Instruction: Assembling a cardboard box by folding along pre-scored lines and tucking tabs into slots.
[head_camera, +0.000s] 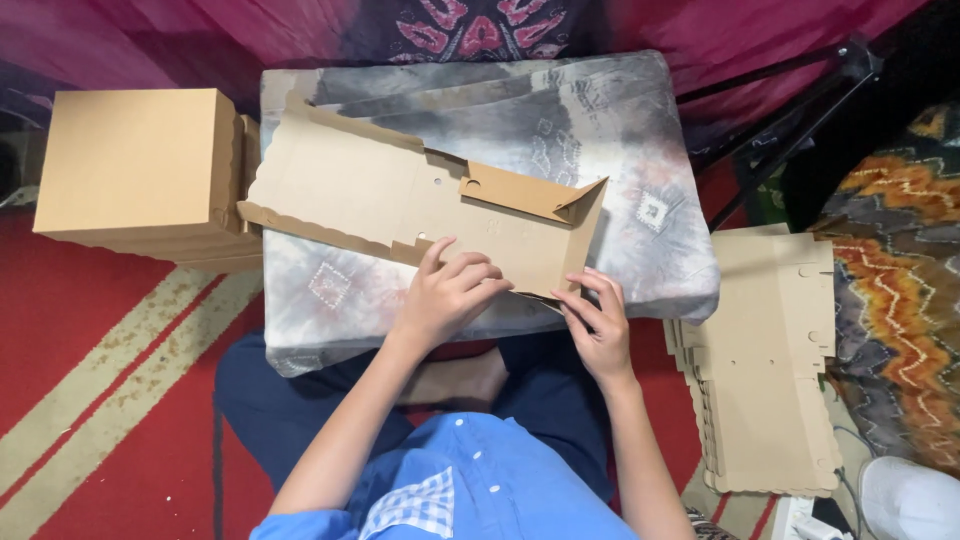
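A flat brown cardboard box blank (385, 195) with scalloped edges lies on a grey tie-dyed cushion (600, 130) in front of me. Its right end is folded up into walls. My left hand (445, 292) presses fingers-down on the blank's near edge, around the fold line. My right hand (597, 322) pinches the blank's lower right corner flap. Both forearms reach out from my blue shirt at the bottom of the view.
A folded-up cardboard box (140, 170) stands to the left on the red striped carpet (90, 400). A stack of flat cardboard blanks (765, 380) lies to my right. A black tripod leg (790, 110) crosses the upper right. A white object (905, 495) sits at bottom right.
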